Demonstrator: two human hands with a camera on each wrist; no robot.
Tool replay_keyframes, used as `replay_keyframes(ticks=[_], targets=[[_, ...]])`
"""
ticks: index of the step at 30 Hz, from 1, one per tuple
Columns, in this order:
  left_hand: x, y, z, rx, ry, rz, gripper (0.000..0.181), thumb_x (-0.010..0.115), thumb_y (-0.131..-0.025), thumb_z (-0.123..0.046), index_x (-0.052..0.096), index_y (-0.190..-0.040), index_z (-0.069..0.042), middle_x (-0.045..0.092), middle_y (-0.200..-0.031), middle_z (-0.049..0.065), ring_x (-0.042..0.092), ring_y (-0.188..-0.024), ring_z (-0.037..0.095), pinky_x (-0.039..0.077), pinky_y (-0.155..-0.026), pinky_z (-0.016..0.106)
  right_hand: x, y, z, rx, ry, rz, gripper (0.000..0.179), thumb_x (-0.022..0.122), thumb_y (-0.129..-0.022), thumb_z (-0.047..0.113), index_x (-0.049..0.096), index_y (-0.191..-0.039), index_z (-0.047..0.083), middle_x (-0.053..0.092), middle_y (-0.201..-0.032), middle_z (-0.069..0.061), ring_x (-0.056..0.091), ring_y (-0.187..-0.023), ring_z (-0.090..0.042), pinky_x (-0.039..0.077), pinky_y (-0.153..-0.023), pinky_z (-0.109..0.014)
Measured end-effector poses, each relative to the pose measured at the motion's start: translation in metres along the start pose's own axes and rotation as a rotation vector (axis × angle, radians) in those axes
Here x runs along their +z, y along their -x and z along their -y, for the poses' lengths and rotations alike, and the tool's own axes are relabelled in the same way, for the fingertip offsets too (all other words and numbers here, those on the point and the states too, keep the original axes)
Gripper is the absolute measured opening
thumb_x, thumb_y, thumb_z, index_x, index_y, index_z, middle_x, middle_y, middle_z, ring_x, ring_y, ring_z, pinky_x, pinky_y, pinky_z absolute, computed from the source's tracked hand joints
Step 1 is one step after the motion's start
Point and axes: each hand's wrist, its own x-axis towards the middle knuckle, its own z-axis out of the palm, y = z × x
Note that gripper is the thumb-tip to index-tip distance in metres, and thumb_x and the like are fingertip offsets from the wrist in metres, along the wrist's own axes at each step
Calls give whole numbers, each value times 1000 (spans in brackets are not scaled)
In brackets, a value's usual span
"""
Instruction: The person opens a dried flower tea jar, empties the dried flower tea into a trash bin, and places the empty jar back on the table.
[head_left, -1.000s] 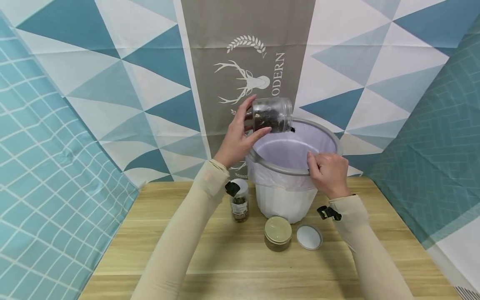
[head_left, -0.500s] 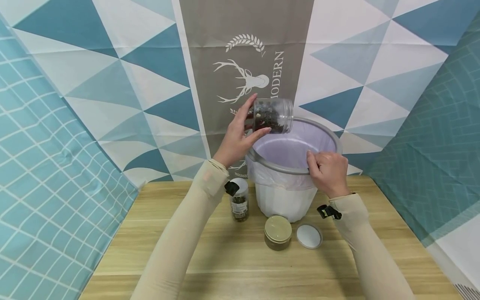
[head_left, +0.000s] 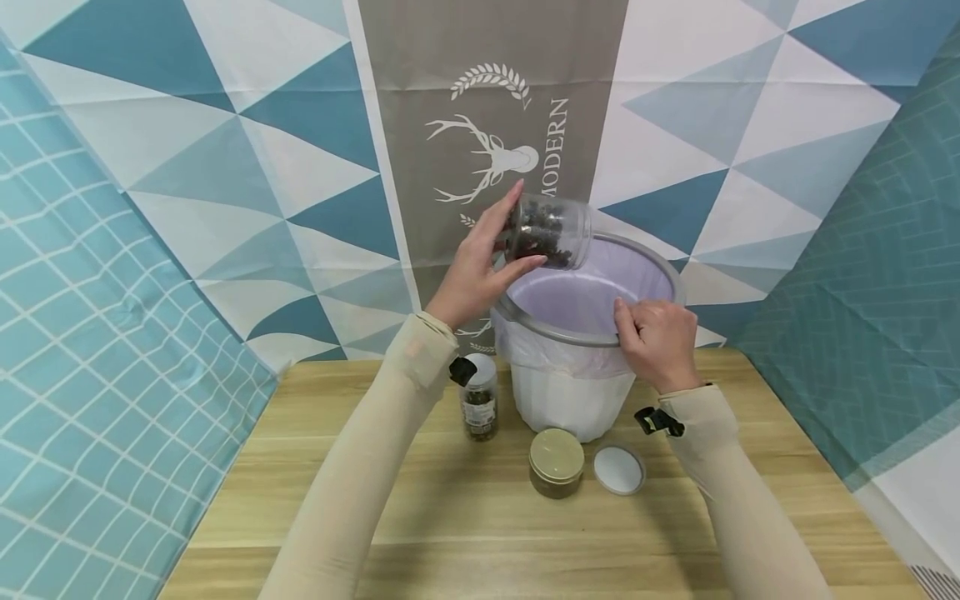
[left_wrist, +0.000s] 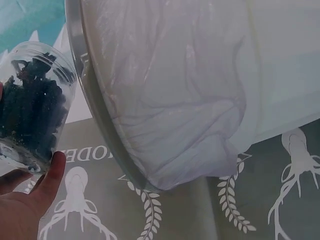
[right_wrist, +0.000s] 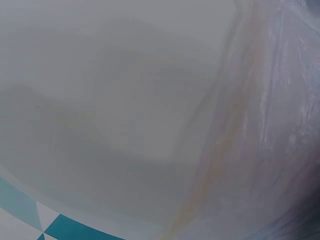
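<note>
My left hand [head_left: 480,267] holds a clear jar [head_left: 551,232] on its side above the left part of the bin's rim, its mouth facing right and tilted slightly down. Dark, crumpled dried pieces fill part of the jar [left_wrist: 37,105], and fingers and thumb wrap its base end. With curled fingers, my right hand [head_left: 660,342] grips the grey rim of the white bin [head_left: 573,400] at its right front. A thin, pale purple bag lines the bin and hangs over its outside. In the right wrist view only the bin's wall [right_wrist: 110,100] and the bag [right_wrist: 285,125] show.
On the wooden table [head_left: 480,542], a white-capped jar [head_left: 480,408] with dark contents stands left of the bin. A gold-lidded jar [head_left: 557,462] stands in front, beside a loose round lid [head_left: 618,469]. Patterned cloth [head_left: 495,50] hangs close behind.
My left hand has shifted the jar slightly right, and its mouth tilts a little lower. A dark piece seen at the mouth a second ago is gone from there. My right hand stays on the rim.
</note>
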Motion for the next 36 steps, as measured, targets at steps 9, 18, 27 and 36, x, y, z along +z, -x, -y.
replay_keyframes(ticks=[9,18,27,36], targets=[[1,-2,-2,39,-104,20,91,76,-95,-31,22,-167,-22,26,-172,-1,27,-157,17,28,-126,49,0,0,-1,-2,4,3,60,45,-100,24,33,-43,14,32,-41,-3,32,-39,-23,18,-44,-30],[2,0,0,29,-74,15,90,76,-95,-29,22,-167,-22,25,-172,-5,25,-157,13,26,-128,44,-1,0,0,-11,0,-8,59,44,-101,24,31,-44,14,29,-41,-2,28,-39,-21,16,-44,-30],[3,-1,0,36,-66,-5,93,77,-94,-29,19,-167,-21,23,-172,-5,25,-157,11,28,-127,39,-2,-1,1,-9,1,4,59,46,-100,23,33,-43,13,33,-40,-3,33,-39,-23,18,-44,-30],[1,1,-3,11,-30,-19,86,78,-93,-28,27,-162,-23,40,-161,3,50,-134,23,50,-110,40,-2,-1,2,5,-8,13,59,46,-100,22,33,-43,13,32,-40,-2,32,-39,-23,18,-44,-30]])
